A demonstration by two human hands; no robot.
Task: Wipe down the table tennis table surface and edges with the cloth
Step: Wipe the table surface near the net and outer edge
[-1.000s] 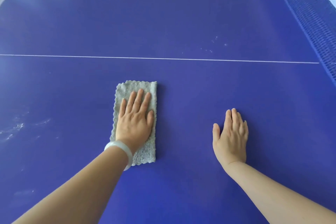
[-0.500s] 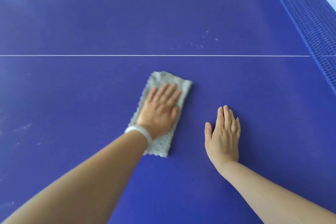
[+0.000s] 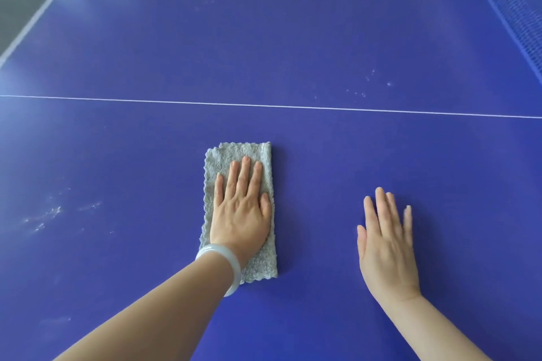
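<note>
Left hand [image 3: 239,214] is flat, palm down on the cloth [image 3: 239,208], fingers straight and close together, so no real grip, just pressing. Pale bangle [image 3: 221,265] on that wrist. The cloth's a grey folded rectangle lying on the near half of the blue table [image 3: 293,38], just this side of the white line [image 3: 264,105]. Right hand [image 3: 387,246] is near it, flat on bare table, empty. Some dusty smudges [image 3: 50,214] off left, specks [image 3: 372,79] and the net [image 3: 516,9] far right.
</note>
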